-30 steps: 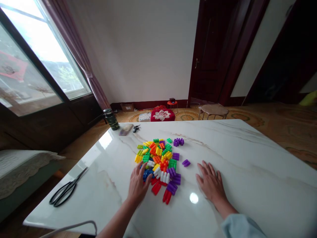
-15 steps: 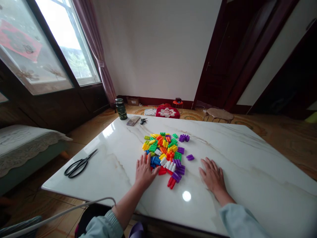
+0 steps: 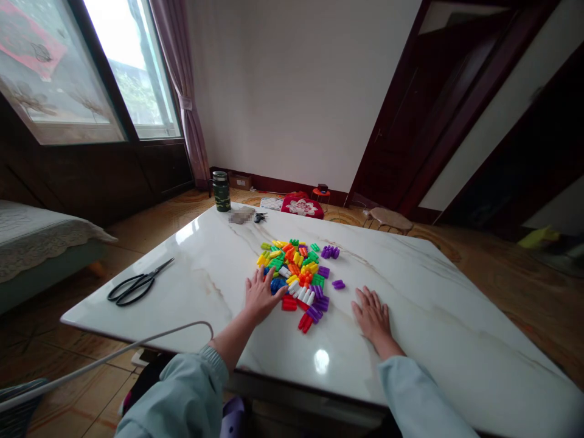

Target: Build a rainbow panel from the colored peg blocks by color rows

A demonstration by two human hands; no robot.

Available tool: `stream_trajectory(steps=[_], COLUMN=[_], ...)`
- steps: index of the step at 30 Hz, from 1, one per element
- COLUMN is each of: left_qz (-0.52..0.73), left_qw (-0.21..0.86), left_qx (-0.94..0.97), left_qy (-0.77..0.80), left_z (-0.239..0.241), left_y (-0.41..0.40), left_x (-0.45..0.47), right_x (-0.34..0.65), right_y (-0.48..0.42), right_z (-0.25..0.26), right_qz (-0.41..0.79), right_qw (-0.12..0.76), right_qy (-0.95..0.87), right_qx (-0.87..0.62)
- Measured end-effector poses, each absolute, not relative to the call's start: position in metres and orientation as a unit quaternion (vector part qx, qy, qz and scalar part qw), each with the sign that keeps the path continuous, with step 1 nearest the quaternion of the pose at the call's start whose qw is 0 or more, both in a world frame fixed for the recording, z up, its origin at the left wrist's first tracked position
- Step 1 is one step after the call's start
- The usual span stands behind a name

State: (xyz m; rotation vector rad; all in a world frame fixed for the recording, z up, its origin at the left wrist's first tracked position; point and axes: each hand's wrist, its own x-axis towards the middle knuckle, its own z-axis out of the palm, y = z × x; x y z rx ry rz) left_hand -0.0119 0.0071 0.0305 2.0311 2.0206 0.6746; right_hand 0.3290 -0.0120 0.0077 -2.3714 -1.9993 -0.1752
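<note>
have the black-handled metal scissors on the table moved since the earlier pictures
No. The black-handled metal scissors keep the same place against the left corner of the white marble-patterned table; the camera's view has shifted.

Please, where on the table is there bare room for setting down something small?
Two wide patches are bare: between the scissors and left hand, and from the right hand to the right edge of the table. Crowded: the plastic blocks by the left hand, and the far-left corner with camouflage flask and keys.
</note>
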Motion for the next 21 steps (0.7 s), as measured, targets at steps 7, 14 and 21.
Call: stream_trajectory(steps=[7,14,21], left_qz=[0.214,0.214,0.21], left_qw=[0.047,0.036,0.025], left_qx=[0.703,0.7,0.701], left_qy=[0.677,0.68,0.681], left_z=[0.021,0.025,0.022], left_y=[0.004,0.006,0.008], left_x=[-0.008,-0.007,-0.007], right_x=[0.332,0.276,0.227], right_y=[-0.002,-0.015,-0.017], right_z=[0.024,0.047,0.055], right_qz=[0.005,0.039,0.066], right_qw=[0.024,0.238,0.166], right_qy=[-0.633,-0.726,-0.751], right_qx=[-0.774,-0.644,-0.636])
